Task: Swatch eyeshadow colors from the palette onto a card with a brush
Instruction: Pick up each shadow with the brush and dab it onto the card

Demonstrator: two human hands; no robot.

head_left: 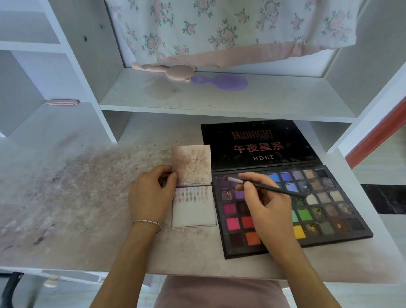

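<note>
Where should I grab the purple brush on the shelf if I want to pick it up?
Grab the purple brush by its narrow handle end, the left end beside the pink bear-shaped brush. It lies flat with open shelf in front, so come from above and the front.

The open palette lid [259, 142] reads "MIDNIGHT", then "午夜星系", then "HDKT" beneath.
</note>
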